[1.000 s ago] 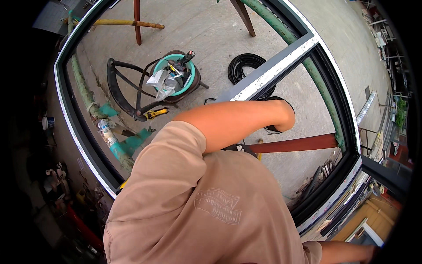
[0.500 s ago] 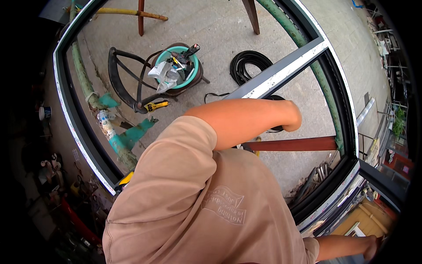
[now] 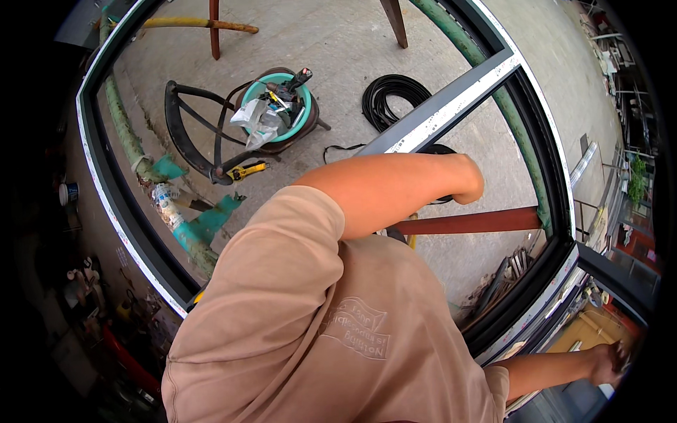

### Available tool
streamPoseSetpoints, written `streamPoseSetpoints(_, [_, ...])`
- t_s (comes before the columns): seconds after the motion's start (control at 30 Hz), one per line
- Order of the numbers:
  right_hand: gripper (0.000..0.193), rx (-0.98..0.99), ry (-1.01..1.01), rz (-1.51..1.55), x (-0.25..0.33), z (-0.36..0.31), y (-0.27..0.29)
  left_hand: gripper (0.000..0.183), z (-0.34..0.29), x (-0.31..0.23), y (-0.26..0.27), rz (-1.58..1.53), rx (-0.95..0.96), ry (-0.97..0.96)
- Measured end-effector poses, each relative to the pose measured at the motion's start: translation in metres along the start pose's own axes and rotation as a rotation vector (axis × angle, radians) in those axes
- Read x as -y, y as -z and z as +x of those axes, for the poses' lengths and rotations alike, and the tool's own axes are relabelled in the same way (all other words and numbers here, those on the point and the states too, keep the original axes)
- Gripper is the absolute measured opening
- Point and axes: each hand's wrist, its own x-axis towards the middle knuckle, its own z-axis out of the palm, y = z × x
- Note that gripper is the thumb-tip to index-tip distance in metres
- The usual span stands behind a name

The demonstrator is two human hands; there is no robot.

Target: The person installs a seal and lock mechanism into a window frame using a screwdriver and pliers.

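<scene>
A large grey frame (image 3: 451,99) with black inner edges and white film strips surrounds the scene, and a crossbar runs through it. My left arm (image 3: 395,180) in a brown sleeve reaches rightward over the crossbar's near end and bends at its rounded end. My left hand is hidden. At the lower right, my right forearm (image 3: 546,374) stretches outward beyond the frame. My right hand (image 3: 604,364) is close to the dark picture rim, beside a dark shape; I cannot make out its fingers or whether it holds anything.
Inside the frame's outline, a turquoise basin (image 3: 308,120) of tools sits on a brown stool. Beside it are a black-framed chair part (image 3: 171,127), a yellow tool (image 3: 247,170) and a coil of black cable (image 3: 370,106). Green pipes (image 3: 127,134) and a reddish bar (image 3: 472,221) lie beneath the frame.
My right hand has moved up and farther outward at the lower right. The whole view has shifted slightly; my left arm stays bent across the crossbar.
</scene>
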Motion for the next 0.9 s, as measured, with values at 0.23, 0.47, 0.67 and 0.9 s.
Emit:
streamPoseSetpoints(0.23, [0.054,0.186,-0.222,-0.117,-0.105,-0.132,-0.060,0.052,-0.014,-0.006,0.014,-0.008,0.083,0.092])
streamPoseSetpoints(0.47, [0.038,0.402,-0.359,-0.486,-0.210,-0.279,-0.133,0.059,-0.022,-0.002,0.023,-0.093,0.043,0.113])
streamPoseSetpoints(0.67, [0.025,0.979,-0.520,-0.711,-0.265,-0.398,-0.096,0.059,-0.028,0.003,0.012,-0.110,0.022,0.092])
streamPoseSetpoints(0.9, [0.037,1.577,-1.002,-0.952,-0.319,-0.510,0.029,0.056,-0.027,0.003,0.011,-0.151,-0.029,0.132])
